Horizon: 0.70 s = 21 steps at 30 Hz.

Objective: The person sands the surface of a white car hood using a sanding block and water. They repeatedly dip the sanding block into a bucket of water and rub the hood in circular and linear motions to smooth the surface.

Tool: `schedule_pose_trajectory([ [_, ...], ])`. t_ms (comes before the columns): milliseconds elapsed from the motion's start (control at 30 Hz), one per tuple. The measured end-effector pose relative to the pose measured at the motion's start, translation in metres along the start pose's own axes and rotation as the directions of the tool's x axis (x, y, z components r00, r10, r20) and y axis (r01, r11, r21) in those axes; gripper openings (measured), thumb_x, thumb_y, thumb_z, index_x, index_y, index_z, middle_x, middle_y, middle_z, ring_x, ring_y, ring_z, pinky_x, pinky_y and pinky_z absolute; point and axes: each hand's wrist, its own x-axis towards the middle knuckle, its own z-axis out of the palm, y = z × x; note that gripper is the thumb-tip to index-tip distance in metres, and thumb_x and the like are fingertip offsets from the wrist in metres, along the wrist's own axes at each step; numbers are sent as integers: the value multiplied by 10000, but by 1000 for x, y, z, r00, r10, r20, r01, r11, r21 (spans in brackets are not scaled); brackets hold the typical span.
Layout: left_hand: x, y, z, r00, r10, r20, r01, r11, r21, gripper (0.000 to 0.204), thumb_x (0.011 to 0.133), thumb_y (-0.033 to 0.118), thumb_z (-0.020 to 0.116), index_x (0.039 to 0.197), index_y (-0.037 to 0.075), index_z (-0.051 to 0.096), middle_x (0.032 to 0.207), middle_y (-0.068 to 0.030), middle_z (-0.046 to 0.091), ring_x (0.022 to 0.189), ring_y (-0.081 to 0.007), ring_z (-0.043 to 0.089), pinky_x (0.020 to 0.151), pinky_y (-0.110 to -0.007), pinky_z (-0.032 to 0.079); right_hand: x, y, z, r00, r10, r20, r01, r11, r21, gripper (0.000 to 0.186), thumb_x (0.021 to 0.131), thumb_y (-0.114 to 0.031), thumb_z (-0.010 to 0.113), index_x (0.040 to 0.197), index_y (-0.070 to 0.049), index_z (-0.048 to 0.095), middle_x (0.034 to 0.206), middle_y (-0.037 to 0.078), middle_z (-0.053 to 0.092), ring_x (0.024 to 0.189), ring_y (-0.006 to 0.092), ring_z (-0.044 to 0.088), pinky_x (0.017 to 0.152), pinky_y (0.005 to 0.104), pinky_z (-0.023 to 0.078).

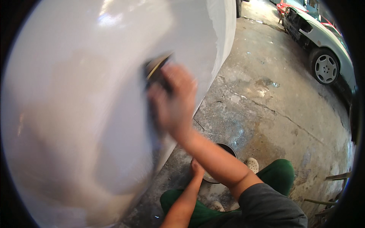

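Note:
My right hand (173,98), blurred by motion, is closed round a dark sanding block (157,66) with a thin yellow line along its edge. It holds the block against a large, smooth, whitish car body panel (87,102), which shows grey and beige patches. Lower down, my left hand (196,167) is beside the rim of a dark round bucket (229,149), partly behind my right forearm. The left fingers are hidden, so their grip does not show. My right forearm also covers much of the bucket.
Stained, cracked concrete floor (262,114) spreads to the right of the panel. A partly stripped pale car (323,36) with a silver wheel (326,69) stands at the far right. My light clogs (252,165) are by the bucket. Bars of a stand (338,176) show at the lower right.

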Motion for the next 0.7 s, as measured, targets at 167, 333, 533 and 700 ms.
schedule_pose_trajectory([
  [167,6,-6,8,994,-102,-40,105,991,87,399,1037,356,536,1267,57,663,1246,-220,708,1156,-444,655,970,-513,519,9,26,-1,998,-55,-18,57,990,128,585,807,-193,872,1332,-59,651,1319,191,657,1158,371,645,999,456,506],
  [333,14,-39,26,995,-18,-94,26,996,86,428,1042,389,535,1295,59,636,1290,-197,669,1177,-425,619,981,-496,498,38,29,5,877,469,-101,-446,875,191,479,961,-291,756,1295,23,613,1205,196,652,1133,384,623,1024,447,471],
  [533,14,-73,30,919,237,314,-229,971,-63,508,1044,431,555,1415,85,545,1539,-143,494,1417,-275,448,1129,-434,382,-34,-43,-34,900,-380,215,289,888,358,488,817,-70,771,1296,-129,694,1288,162,713,975,345,720,935,469,560],
  [700,10,-24,18,997,-27,-78,29,999,31,381,1025,337,550,1185,15,675,1170,-258,711,1095,-477,652,937,-531,518,6,29,-8,968,250,-18,-242,951,194,411,861,-83,730,1264,-39,666,1238,201,677,1067,360,651,960,513,517],
])
